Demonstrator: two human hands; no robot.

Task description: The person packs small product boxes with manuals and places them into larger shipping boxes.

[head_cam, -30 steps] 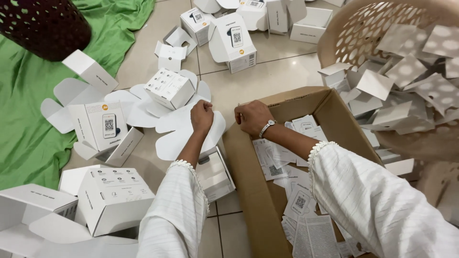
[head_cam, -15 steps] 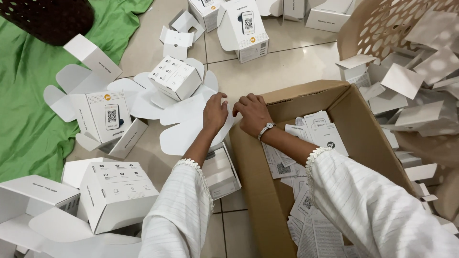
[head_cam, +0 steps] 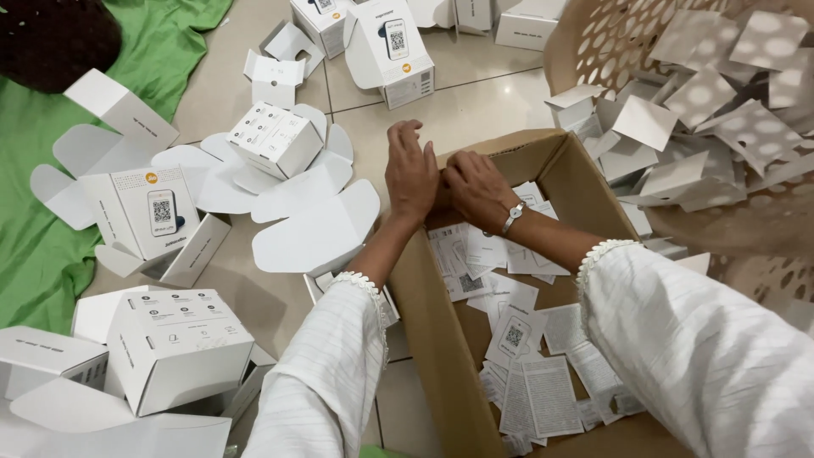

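My left hand (head_cam: 411,174) lies over the far left corner of an open brown cardboard box (head_cam: 424,322), fingers stretched and slightly apart, with nothing seen in it. My right hand (head_cam: 479,191), with a silver bracelet at the wrist, reaches into the same corner and touches the left hand; its fingertips are hidden behind it. Inside the box lie several loose printed paper leaflets (head_cam: 517,331). Both arms wear white sleeves.
Small white cartons (head_cam: 275,140) (head_cam: 182,343) and flat unfolded carton blanks (head_cam: 318,229) are strewn over the tiled floor on the left. A beige perforated basket (head_cam: 585,42) full of white cards stands at the right. Green cloth (head_cam: 34,254) covers the far left.
My left hand left the flat white carton blank and came onto the box's corner. My right hand closed in until the two hands touch.
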